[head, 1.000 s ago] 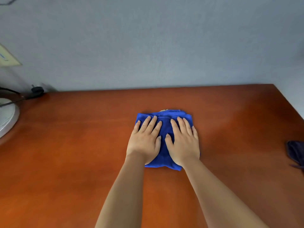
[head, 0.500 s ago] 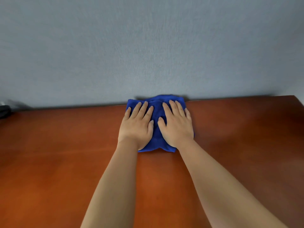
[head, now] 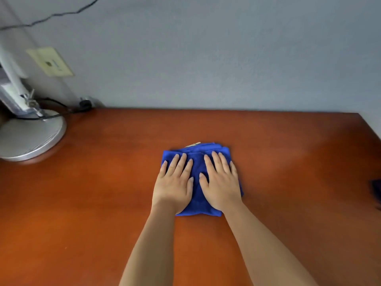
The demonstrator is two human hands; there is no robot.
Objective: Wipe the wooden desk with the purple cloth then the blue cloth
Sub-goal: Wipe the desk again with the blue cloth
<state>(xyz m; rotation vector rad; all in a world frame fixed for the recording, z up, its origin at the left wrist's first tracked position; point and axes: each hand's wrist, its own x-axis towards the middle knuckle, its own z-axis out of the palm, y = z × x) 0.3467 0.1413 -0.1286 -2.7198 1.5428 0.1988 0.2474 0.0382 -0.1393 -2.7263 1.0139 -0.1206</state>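
Blue cloth [head: 196, 195]: folded, lying flat on the wooden desk [head: 103, 203], right of the middle, well apart from the back edge.
Left hand [head: 174, 184]: palm down on the cloth's left half, fingers straight and slightly spread, pressing.
Right hand [head: 222, 182]: palm down on the cloth's right half, fingers straight, pressing; the 2 thumbs lie near each other.
Dark cloth [head: 376, 189]: only a sliver shows at the desk's right edge; colour hard to tell.
Lamp base [head: 31, 137]: round, silver, at the desk's back left corner.
Wall plate [head: 50, 61]: on the wall above the lamp.
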